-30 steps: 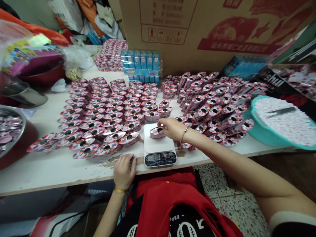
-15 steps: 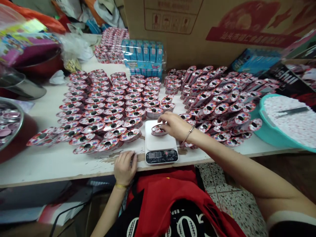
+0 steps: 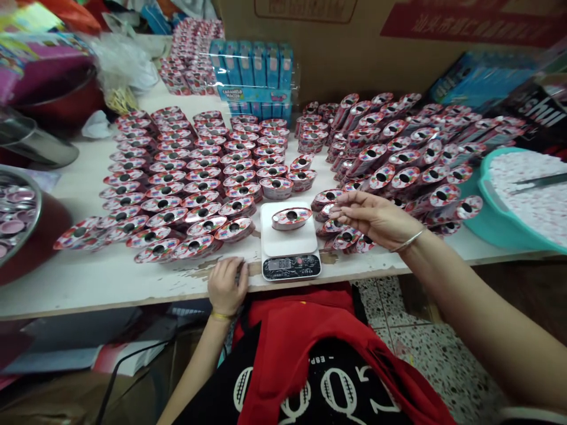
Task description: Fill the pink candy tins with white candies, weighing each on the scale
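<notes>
An oval red-and-white tin with a dark round centre (image 3: pixel 291 218) lies on the white platform of a digital kitchen scale (image 3: pixel 289 242). My right hand (image 3: pixel 374 218) is to the right of the scale, hovering with its fingertips close to a heap of similar tins (image 3: pixel 336 221) and holding nothing. My left hand (image 3: pixel 227 287) rests on the table's front edge (image 3: pixel 133 295), left of the scale. Its fingers are loosely bent and no object shows in them. Neat rows of tins (image 3: pixel 177 189) fill the table to the left, and tilted stacks (image 3: pixel 398 159) lie to the right.
A teal basin (image 3: pixel 489 200) of small white pieces stands at the right. A steel bowl of pink discs (image 3: pixel 15 215) is at the left edge. Shrink-wrapped blue packs (image 3: pixel 252 77) and a large cardboard box (image 3: pixel 354 47) stand behind the tins.
My right hand has left the tin on the scale and moved right toward the heap. The tin stays on the platform. My left hand has barely moved, and the view has tilted slightly downward.
</notes>
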Motion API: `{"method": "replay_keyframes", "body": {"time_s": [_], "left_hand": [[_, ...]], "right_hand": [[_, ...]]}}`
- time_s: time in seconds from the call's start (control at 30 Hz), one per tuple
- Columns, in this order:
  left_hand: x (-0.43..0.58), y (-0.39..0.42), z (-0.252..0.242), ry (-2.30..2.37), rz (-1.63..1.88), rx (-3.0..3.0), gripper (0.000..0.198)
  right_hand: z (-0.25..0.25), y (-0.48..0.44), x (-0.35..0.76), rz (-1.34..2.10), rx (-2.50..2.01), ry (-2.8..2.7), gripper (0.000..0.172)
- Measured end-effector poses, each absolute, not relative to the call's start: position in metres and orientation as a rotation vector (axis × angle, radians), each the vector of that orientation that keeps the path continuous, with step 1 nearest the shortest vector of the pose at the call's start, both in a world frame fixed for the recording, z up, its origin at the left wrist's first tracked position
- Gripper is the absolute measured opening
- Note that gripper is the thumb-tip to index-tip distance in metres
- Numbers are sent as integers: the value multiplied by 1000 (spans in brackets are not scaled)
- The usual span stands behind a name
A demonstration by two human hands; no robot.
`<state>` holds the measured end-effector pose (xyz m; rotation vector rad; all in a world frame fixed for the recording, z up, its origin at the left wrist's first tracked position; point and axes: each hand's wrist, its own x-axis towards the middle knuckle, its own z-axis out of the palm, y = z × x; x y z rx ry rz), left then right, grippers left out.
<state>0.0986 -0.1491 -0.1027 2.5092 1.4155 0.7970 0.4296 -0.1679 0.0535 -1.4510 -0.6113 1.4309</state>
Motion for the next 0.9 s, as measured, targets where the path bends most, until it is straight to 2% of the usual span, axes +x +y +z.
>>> {"method": "replay_keyframes", "body": {"time_s": [0.23,0.43,0.53,0.63,0.73,0.9], "left_hand": [[100,-148,-100,1417,815,2528,18],[99,-149,-100,1389,822,2511,17],[103,-150,-89,1342,918,2415,19],[121,-145,-65,1285,1053,2384,30],[149,-132,-39,1223,1039,2516,45],[191,-114,-23,1133,888,2693,47]], "right_hand": [[45,-151,399,1218,-1529,-1019,28],[35,-121,368,1040,-1566,-1387,21],[36,-118,369,798,-1562,-1535,17],[43,-128,383,643,-1538,-1498,18],[51,-149,406,658,-1610,-1332,24],[60,-203,463,540,-1789,-963,26]]}}
